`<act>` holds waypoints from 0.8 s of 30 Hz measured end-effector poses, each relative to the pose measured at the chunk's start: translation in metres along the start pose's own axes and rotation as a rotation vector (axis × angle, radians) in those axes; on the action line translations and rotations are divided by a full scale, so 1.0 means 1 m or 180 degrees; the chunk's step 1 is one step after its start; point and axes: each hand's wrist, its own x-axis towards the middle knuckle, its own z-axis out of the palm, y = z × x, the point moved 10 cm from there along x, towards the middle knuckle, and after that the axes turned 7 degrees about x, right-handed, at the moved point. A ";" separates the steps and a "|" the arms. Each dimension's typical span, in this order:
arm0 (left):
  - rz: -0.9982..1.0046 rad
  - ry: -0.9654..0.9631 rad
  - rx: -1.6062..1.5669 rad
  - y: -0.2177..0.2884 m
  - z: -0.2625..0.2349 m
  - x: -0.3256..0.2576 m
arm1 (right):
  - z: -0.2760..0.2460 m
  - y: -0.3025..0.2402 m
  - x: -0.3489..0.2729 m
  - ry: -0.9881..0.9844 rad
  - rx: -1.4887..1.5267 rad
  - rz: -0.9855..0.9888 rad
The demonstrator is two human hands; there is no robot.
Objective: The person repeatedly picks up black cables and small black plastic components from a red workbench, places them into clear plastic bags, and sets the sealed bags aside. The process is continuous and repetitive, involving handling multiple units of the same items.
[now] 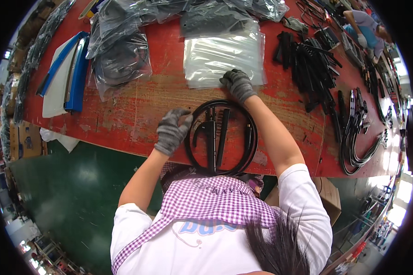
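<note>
A coil of black cable (255, 151) lies at the table's near edge. Inside its ring are a black clamp-like handle with a hooked lever (210, 137) and a black toothed strip, perhaps a brush (223, 137). My left hand (172, 133), in a grey knit glove, is beside the coil's left side, fingers and thumb apart, holding nothing. Beyond the coil, my right hand (238, 85), gloved alike, rests its parted fingertips on the near part of a stack of clear plastic bags (220, 57). I see no bag lifted in it.
Filled bags of black cable (119, 59) lie at the back left, near a blue holder with white sheets (78, 73). Black handles and strips (314, 73) are heaped on the right, with cables with metal ends (353, 142) nearer. Another person (367, 32) works at the far right.
</note>
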 end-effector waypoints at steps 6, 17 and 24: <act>-0.0695 -0.0282 -0.1128 0.023 0.057 0.084 | -0.020 -0.027 0.013 -0.0237 0.0478 0.0054; -0.1698 -0.0181 -0.3272 0.007 0.094 0.112 | -0.057 -0.032 0.008 0.0281 0.0218 0.0400; -0.0327 0.1524 -0.0061 0.015 0.009 0.084 | -0.088 -0.041 0.005 0.0887 -0.0031 0.0333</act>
